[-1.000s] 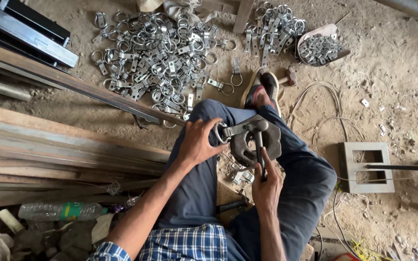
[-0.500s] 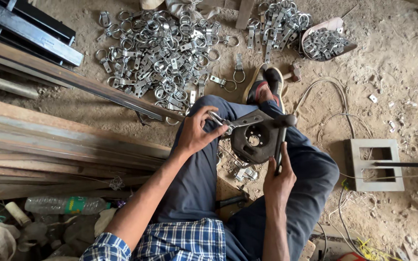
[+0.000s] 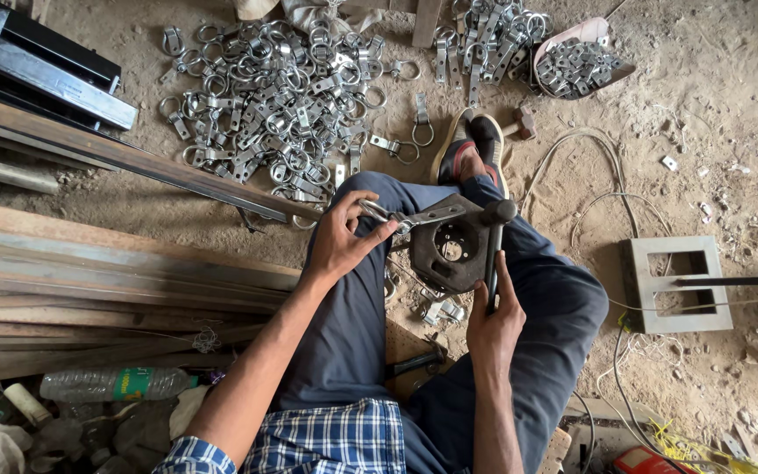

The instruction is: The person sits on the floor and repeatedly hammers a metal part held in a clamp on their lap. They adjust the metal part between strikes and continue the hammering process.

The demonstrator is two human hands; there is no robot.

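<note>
I sit on the ground with a dark hexagonal metal block (image 3: 449, 246) resting on my knees. My left hand (image 3: 344, 241) pinches a silver ring-and-strap clamp piece (image 3: 396, 219) and holds it flat against the top edge of the block. My right hand (image 3: 495, 325) grips the handle of a hammer (image 3: 495, 254), whose head stands upright just right of the block. A big heap of the same silver ring clamps (image 3: 282, 88) lies on the dirt ahead of me. A few loose pieces (image 3: 440, 309) lie between my legs.
Long wooden planks and steel bars (image 3: 89, 263) run along my left. A hollow concrete block (image 3: 679, 283) stands at right with a rod across it. A pan of metal parts (image 3: 576, 61) sits at top right. A plastic bottle (image 3: 116, 383) and a second hammer (image 3: 519, 123) lie nearby.
The block has shifted slightly. My right hand has slid down the hammer handle. The hammer head now stands beside the block's right edge, and my left hand has reset the clamp piece on top.
</note>
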